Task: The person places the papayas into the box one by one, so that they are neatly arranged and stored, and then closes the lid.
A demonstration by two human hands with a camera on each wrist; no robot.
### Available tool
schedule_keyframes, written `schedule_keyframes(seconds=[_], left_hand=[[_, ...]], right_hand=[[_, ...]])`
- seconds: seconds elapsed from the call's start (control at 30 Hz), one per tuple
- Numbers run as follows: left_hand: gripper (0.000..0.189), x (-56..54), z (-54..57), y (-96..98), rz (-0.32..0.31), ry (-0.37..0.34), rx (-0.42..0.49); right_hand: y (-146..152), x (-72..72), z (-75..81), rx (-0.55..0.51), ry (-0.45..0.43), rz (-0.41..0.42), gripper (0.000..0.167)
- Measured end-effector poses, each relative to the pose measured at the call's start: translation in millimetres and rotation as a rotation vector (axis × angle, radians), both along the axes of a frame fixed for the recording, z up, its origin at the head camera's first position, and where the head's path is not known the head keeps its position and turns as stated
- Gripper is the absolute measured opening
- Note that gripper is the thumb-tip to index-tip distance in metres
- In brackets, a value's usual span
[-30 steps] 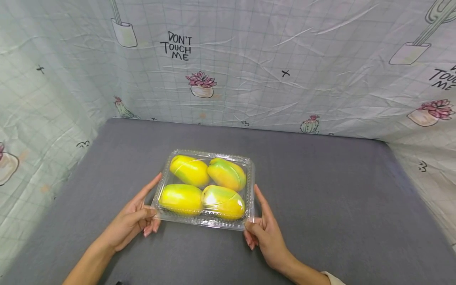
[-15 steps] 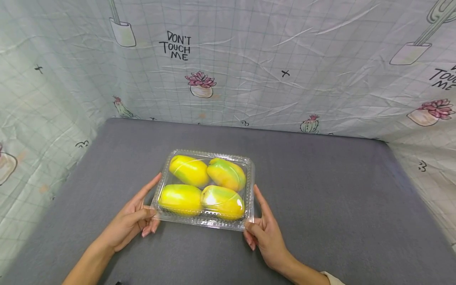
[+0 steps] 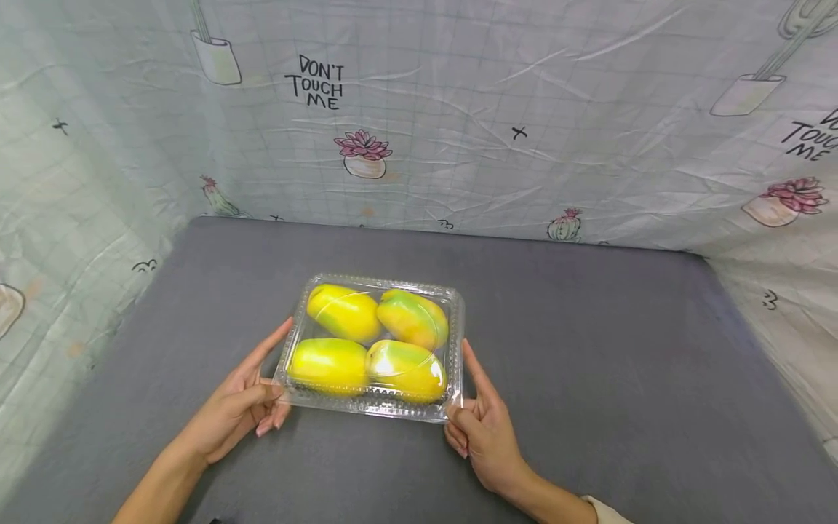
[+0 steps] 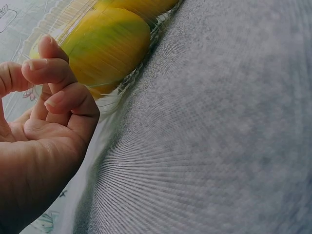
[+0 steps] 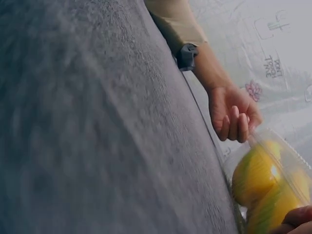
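A clear plastic clamshell box [image 3: 366,409] with a ridged rim sits near the middle of the table in the head view. Inside it lie several yellow-green mangoes [image 3: 329,364], in two rows. My left hand [image 3: 236,407] pinches the near left corner, its thumb on the rim and index finger stretched along the side. At the near right corner my right hand [image 3: 484,437] grips the rim likewise, thumb on top. The left wrist view shows the left hand's curled fingers [image 4: 63,80] beside the box. Only part of the right hand [image 5: 300,222] enters the right wrist view.
A dark grey cloth [image 3: 622,364] covers the table. Behind it and along both sides hangs a pale curtain [image 3: 458,94] printed with potted plants and lettering. A dark wrist device [image 5: 187,57] is strapped to the left forearm.
The whole head view has shifted slightly, so everything appears a little further left. Both hands keep the same hold on the clamshell box.
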State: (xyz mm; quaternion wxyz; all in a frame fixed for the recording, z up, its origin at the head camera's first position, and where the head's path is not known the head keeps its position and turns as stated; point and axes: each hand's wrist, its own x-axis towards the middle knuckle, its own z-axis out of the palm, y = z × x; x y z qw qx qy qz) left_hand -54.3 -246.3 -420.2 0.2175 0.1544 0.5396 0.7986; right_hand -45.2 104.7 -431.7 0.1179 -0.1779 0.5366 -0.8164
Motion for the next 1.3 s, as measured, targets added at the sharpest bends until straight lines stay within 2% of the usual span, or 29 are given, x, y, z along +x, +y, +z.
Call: schedule_keyframes(seconds=[0.07, 0.17, 0.27, 0.33, 0.47, 0.7, 0.9, 1.0, 1.07, 1.17, 1.3], left_hand=[[0.077, 1.3, -0.1, -0.8, 0.000, 0.000, 0.000], [0.076, 1.5, -0.1, -0.2, -0.001, 0.003, 0.003], [0.076, 1.1, 0.6, 0.3, -0.002, 0.013, 0.011], [0.076, 1.0, 0.9, 0.0, -0.003, 0.014, 0.021], [0.076, 0.5, 0.4, -0.1, -0.010, 0.007, 0.033], [0.077, -1.5, -1.3, 0.5, -0.009, 0.010, 0.046], [0.077, -2.2, -0.8, 0.4, -0.011, 0.021, 0.065], [0.076, -2.4, -0.4, 0.1, -0.007, 0.022, 0.064], [0.076, -2.3, -0.4, -0.5, -0.002, 0.024, 0.059], [0.076, -2.0, -0.5, -1.0, 0.009, 0.022, 0.044], [0.076, -1.7, -0.7, -0.5, 0.018, 0.019, 0.032]], right_hand=[[-1, 0.6, 2.2, 0.035, -0.020, -0.009, 0.085], [1, 1.0, 9.3, 0.155, -0.066, -0.032, 0.081], [5, -0.6, 18.1, 0.247, -0.093, -0.018, 0.078], [6, -2.0, 22.0, 0.270, -0.109, 0.007, 0.078], [6, -3.4, 24.9, 0.277, -0.154, 0.032, 0.080], [3, -2.9, 20.0, 0.229, -0.144, -0.006, 0.080], [-2, 1.6, 13.0, 0.074, -0.137, 0.002, 0.080], [-3, 3.7, 12.1, 0.023, -0.178, 0.009, 0.079], [-2, 4.4, 12.7, 0.035, -0.227, 0.017, 0.077], [1, 4.3, 16.3, 0.115, -0.294, 0.009, 0.072], [5, 2.4, 21.7, 0.236, -0.305, 0.000, 0.066]])
